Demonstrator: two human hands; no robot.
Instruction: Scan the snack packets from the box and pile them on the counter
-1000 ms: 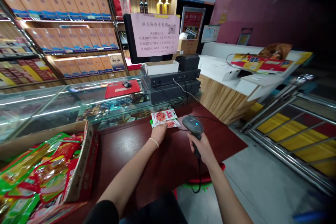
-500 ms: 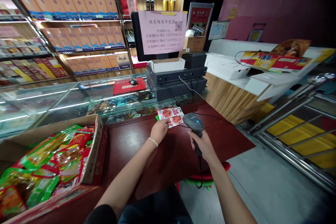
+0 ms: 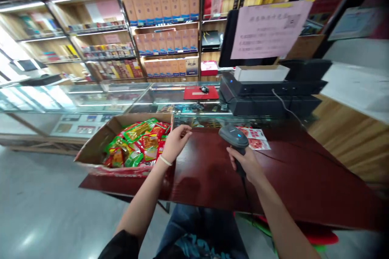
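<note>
My right hand (image 3: 246,162) is wrapped round the handle of a black barcode scanner (image 3: 233,135), whose blue light glows on top. Just behind the scanner's head, snack packets (image 3: 257,139) in red and white lie flat on the dark red table (image 3: 200,170), partly hidden by it. My left hand (image 3: 176,142), with a pale band at the wrist, is in the air beside the right edge of a cardboard box (image 3: 97,143). Its fingers are loosely bent and apart, with nothing in them. Inside the box are many shiny red and green snack packets (image 3: 138,141).
Behind the table runs a glass display counter (image 3: 139,97) with a red mouse pad (image 3: 194,93) and a mouse (image 3: 204,89). A monitor with a pink paper sign (image 3: 267,28) stands above a black cash drawer (image 3: 270,103). Shelves of boxes (image 3: 165,8) line the back wall.
My left hand has let go of the snack packets on the table and moved left to the box. The view has turned left. My right hand still holds the scanner.
</note>
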